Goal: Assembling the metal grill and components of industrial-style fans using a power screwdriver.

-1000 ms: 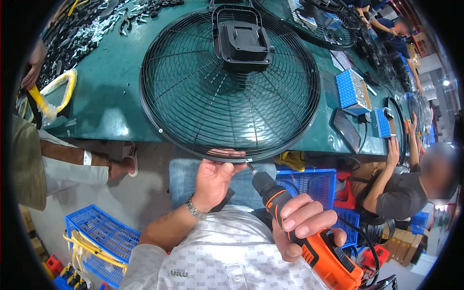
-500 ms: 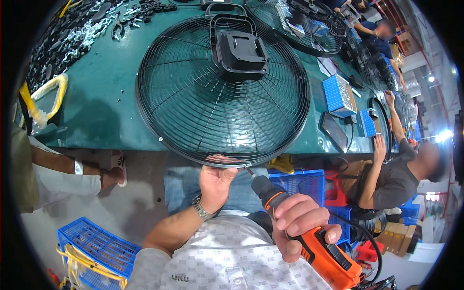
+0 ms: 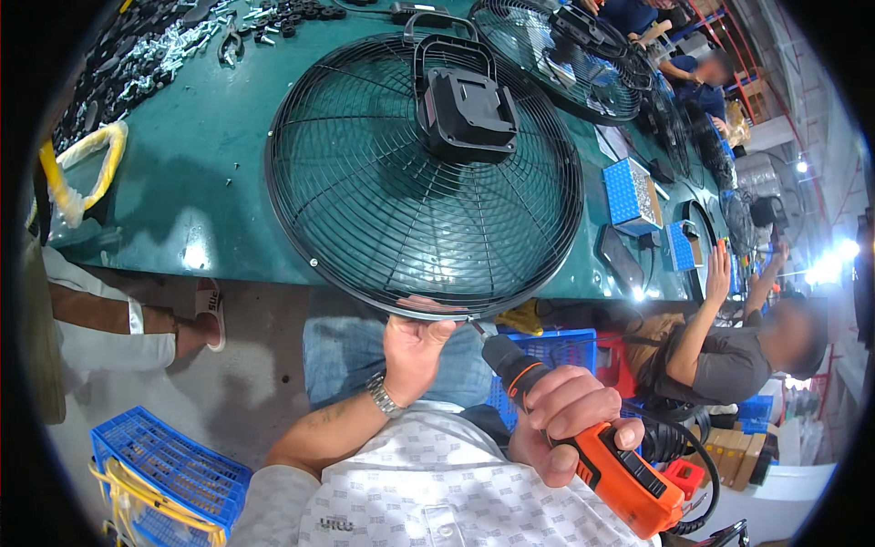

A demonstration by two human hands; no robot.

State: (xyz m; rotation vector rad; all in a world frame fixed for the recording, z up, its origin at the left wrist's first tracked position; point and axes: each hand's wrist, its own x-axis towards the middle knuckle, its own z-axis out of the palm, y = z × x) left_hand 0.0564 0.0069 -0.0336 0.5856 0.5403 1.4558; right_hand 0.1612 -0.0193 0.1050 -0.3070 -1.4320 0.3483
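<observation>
A round black wire fan guard [image 3: 365,196] with a black motor housing [image 3: 467,114] on top lies on the green table, its near rim at the table's front edge. My left hand [image 3: 415,354] is closed around that near rim, thumb below and fingers seen through the wires. In my right hand [image 3: 576,419] is an orange and black power screwdriver [image 3: 629,483], its bit pointing up and left. The bit's tip meets the rim at a small screw just right of my left hand. A further screw shows on the rim's left side.
Loose screws and black parts [image 3: 137,77] cover the far left, with pliers [image 3: 231,46] beside them. Another fan [image 3: 565,64] lies far right. Blue boxes of screws [image 3: 629,196] stand right. Blue crates [image 3: 169,465] are below the table. Co-workers sit right; a person's leg is left.
The whole view has shifted slightly, so the fan sits a little lower and to the right. My hands and screwdriver keep their places at the rim. The co-worker at right has moved their hands.
</observation>
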